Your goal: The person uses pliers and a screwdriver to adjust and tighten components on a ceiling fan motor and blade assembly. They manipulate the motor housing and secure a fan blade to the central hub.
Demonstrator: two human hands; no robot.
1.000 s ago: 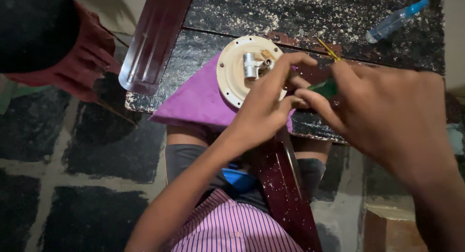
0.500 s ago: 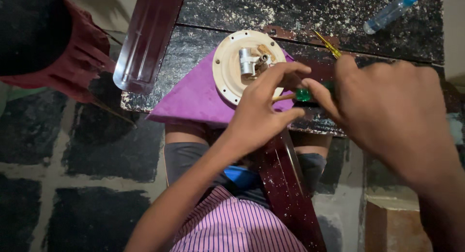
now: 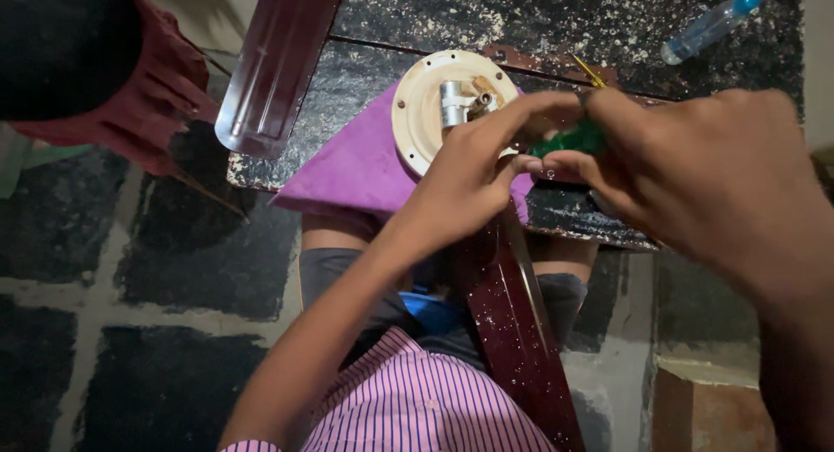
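Both hands meet just right of the cream hub (image 3: 434,113), which sits on a purple cloth (image 3: 356,170) on the dark speckled tabletop (image 3: 556,18). The right hand (image 3: 721,183) is clenched around a green handle (image 3: 569,142), only a sliver of it showing between thumb and fingers, just off the hub's right edge. The left hand (image 3: 473,178) reaches up from below the hub, its fingers curled and touching the same handle from the left, the index stretched along the hub's rim beside the metal shaft (image 3: 452,103). A maroon blade (image 3: 512,330) runs down from the hub, another (image 3: 278,65) slants off to its upper left. A clear bottle (image 3: 712,22) lies well to the hub's upper right.
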